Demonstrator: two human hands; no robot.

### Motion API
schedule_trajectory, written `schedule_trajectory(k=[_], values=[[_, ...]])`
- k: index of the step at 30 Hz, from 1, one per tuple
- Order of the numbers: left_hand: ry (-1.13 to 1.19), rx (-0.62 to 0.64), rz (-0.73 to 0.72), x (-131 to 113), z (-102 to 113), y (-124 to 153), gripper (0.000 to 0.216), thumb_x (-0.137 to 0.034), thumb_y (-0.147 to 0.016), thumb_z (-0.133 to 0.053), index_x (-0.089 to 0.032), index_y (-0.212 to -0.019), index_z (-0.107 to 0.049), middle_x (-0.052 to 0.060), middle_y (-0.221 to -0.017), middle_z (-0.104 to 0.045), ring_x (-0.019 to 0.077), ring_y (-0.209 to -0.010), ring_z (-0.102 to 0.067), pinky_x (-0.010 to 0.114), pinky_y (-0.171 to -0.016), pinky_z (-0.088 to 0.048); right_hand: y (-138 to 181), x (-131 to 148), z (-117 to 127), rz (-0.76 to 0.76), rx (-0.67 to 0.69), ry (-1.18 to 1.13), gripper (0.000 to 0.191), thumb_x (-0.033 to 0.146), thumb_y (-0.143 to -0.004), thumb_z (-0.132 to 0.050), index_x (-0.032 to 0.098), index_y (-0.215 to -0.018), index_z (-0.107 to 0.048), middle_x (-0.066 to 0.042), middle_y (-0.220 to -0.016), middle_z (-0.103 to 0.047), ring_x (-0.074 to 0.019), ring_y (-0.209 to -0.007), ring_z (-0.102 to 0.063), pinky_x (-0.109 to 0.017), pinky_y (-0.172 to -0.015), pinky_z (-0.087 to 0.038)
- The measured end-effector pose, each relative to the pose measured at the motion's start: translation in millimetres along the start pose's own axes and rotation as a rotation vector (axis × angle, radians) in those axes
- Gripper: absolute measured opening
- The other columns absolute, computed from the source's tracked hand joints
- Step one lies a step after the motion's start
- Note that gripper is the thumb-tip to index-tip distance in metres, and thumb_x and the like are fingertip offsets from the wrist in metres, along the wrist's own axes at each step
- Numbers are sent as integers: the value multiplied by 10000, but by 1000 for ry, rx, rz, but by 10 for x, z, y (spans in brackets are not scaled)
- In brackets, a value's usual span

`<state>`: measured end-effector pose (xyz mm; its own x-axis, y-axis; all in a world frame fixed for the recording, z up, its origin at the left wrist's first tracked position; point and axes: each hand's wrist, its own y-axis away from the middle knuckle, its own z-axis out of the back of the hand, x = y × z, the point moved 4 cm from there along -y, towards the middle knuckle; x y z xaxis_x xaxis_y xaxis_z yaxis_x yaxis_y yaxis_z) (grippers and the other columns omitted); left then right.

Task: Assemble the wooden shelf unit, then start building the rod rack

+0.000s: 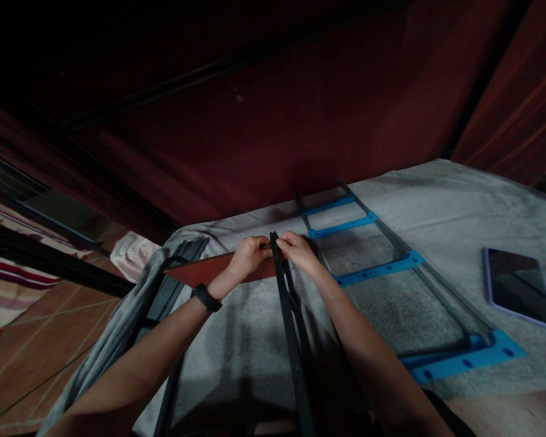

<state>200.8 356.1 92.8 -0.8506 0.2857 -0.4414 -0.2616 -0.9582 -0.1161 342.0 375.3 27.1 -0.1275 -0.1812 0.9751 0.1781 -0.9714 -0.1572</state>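
My left hand (249, 254) and my right hand (297, 250) meet at the far end of two long dark rails (292, 331) that run from me across a grey cloth-covered table (236, 340). Both hands pinch the rail tips, fingers closed. A reddish-brown board (199, 270) lies under my left hand. My left wrist carries a black band (206, 297). What sits between the fingertips is too small to make out.
A ladder-like frame of dark rails with blue crossbars (377, 270) lies to the right. A dark phone (519, 285) rests near the table's right edge. A bundle of dark rails (175, 282) hangs off the left edge over a tiled floor (36, 340). Dark red curtain (273, 121) behind.
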Motion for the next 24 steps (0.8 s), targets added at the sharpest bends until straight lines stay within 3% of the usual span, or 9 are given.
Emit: schedule_trajectory(k=[7, 11, 13, 17, 20, 24], values=[[-6, -3, -12, 31, -27, -36, 179, -305, -785, -616, -161, -685, -648, -30, -575, -566, 123, -576, -485, 227, -559, -347, 90, 115, 47, 26, -51, 295, 338, 476, -985, -436, 247, -775, -571, -11, -734, -636, -192, -786, -614, -281, -743, -417], [85, -38, -15, 57, -31, -34, 136, -272, -765, -648, -161, -843, -658, -25, -674, -640, 129, -607, -546, 224, -588, -392, 42, 32, 41, -54, -1, 57, 270, 450, -973, -449, 244, -859, -581, -3, -771, -656, -181, -768, -635, -270, -703, -454], [110, -46, -4, 46, -27, -18, 249, -258, -771, -662, -161, -1000, -644, -39, -668, -633, 127, -577, -546, 223, -570, -387, 19, 5, 14, -47, 35, -79, 162, 361, -951, -467, 243, -907, -570, 24, -757, -641, -163, -716, -633, -257, -661, -464], [62, -50, -33, 6, -3, 5, 565, -189, -787, -661, -171, -1339, -538, -62, -658, -611, 133, -589, -569, 224, -600, -414, 40, 53, 13, 38, -18, 126, 158, 337, -952, -484, 242, -849, -557, 11, -755, -634, -174, -753, -626, -275, -723, -452], [36, 0, -80, 7, -13, -12, 563, -162, -807, -636, -177, -1364, -558, -38, -704, -643, 142, -636, -600, 236, -655, -452, 78, 92, 48, 31, -53, 300, 290, 429, -991, -423, 243, -803, -543, -26, -780, -646, -199, -805, -624, -299, -763, -435], [11, 22, -103, 40, -30, -37, 517, -186, -832, -637, -162, -1347, -596, 25, -857, -719, 169, -732, -653, 260, -716, -487, 73, 47, 65, -45, 6, 81, 259, 445, -983, -414, 245, -869, -532, -1, -777, -631, -179, -750, -622, -276, -693, -450]])
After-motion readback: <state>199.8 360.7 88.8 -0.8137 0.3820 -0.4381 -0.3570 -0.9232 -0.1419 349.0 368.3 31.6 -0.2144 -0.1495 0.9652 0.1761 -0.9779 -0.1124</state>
